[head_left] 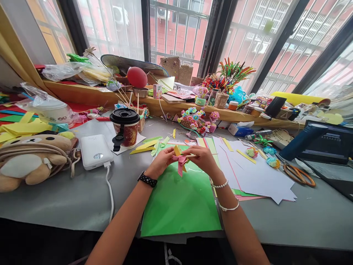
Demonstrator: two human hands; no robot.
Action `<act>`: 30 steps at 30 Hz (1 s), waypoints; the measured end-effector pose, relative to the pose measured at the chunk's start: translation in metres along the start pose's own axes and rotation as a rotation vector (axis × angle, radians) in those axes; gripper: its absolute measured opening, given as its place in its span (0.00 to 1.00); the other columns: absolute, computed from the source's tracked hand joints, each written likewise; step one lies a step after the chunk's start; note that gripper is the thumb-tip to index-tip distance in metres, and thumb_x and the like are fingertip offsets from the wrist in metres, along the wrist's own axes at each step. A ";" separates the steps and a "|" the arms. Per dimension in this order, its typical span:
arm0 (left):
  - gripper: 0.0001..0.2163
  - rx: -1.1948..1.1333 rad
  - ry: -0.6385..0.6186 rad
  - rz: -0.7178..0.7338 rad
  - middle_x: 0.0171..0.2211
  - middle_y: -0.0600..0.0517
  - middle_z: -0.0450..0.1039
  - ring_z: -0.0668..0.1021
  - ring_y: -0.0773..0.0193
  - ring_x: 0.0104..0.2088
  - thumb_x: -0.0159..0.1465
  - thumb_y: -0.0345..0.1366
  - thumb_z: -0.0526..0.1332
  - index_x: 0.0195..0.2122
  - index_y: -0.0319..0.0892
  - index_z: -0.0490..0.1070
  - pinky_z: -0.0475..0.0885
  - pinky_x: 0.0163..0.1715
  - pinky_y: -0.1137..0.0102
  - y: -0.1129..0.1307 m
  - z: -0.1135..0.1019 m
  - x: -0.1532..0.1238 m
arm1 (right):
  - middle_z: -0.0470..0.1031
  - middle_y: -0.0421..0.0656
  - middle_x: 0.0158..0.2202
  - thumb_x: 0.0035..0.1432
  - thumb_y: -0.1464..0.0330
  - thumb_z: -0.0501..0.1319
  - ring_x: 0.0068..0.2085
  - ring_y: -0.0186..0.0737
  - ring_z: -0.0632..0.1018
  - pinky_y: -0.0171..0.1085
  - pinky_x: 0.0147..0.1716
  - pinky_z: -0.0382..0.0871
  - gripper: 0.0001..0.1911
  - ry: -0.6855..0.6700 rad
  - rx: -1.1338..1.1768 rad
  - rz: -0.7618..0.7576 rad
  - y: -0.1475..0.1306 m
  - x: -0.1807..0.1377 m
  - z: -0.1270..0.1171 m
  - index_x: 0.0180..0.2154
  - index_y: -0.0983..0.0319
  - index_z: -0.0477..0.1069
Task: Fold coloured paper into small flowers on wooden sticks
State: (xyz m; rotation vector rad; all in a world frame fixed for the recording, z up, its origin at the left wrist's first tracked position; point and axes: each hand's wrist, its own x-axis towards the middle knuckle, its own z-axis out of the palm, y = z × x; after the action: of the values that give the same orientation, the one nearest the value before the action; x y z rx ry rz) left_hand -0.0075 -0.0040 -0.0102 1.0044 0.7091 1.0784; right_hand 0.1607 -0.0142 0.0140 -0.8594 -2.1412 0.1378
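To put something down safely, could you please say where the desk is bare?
Bare grey desktop lies front left, between the brown plush bear and white cable, and front right, nearer than the orange-handled scissors. The yellow windowsill is crowded; yellow paper strips clutter the space beyond the left hand.

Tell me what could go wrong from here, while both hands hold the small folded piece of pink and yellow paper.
The folded paper piece is held by the left hand and the right hand; a hard squeeze might crush its folds.
The red patterned cup with a black lid stands near the left hand; a wide movement might tip it.
The white cable runs near the left forearm, which might catch it and pull the white rectangular power bank.
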 end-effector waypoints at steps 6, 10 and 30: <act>0.12 0.010 -0.008 0.002 0.25 0.55 0.70 0.71 0.71 0.25 0.47 0.39 0.65 0.30 0.37 0.69 0.67 0.32 0.73 -0.001 -0.003 0.001 | 0.76 0.44 0.30 0.51 0.72 0.59 0.31 0.35 0.75 0.32 0.31 0.68 0.07 0.008 -0.022 -0.030 -0.001 -0.001 0.000 0.33 0.61 0.75; 0.13 0.002 -0.006 0.005 0.26 0.55 0.70 0.71 0.71 0.25 0.47 0.39 0.65 0.30 0.38 0.69 0.67 0.32 0.73 -0.002 -0.004 0.002 | 0.76 0.44 0.30 0.51 0.70 0.59 0.30 0.34 0.75 0.31 0.30 0.68 0.06 0.010 -0.039 -0.045 -0.001 -0.001 0.000 0.32 0.61 0.75; 0.09 0.313 0.136 0.484 0.31 0.52 0.71 0.74 0.69 0.29 0.51 0.36 0.63 0.32 0.39 0.68 0.71 0.32 0.72 -0.002 0.004 -0.001 | 0.69 0.42 0.30 0.56 0.63 0.54 0.20 0.28 0.62 0.31 0.22 0.59 0.11 0.226 -0.065 0.245 -0.003 0.003 -0.012 0.32 0.63 0.71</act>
State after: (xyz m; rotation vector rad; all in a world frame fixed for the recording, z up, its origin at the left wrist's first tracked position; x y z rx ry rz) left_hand -0.0035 -0.0061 -0.0104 1.4280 0.7815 1.4956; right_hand 0.1664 -0.0171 0.0250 -1.1192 -1.8352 0.0913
